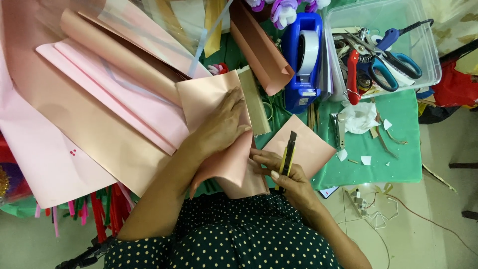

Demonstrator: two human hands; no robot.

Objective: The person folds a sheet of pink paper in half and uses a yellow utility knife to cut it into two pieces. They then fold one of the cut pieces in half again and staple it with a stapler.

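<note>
My left hand [224,124] presses flat on the pink paper [214,99] while my right hand [284,174], just beside, closes around the yellow cutter [288,154].

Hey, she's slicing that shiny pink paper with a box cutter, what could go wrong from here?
The left hand presses flat on the folded, glossy peach-pink paper sheet close to the yellow-and-black utility knife in the right hand; a slip could probably nick the fingers. The sheet hangs off the green table edge over her lap, so the cut might wander or tear. The knife also points toward the blue tape dispenser.
</note>
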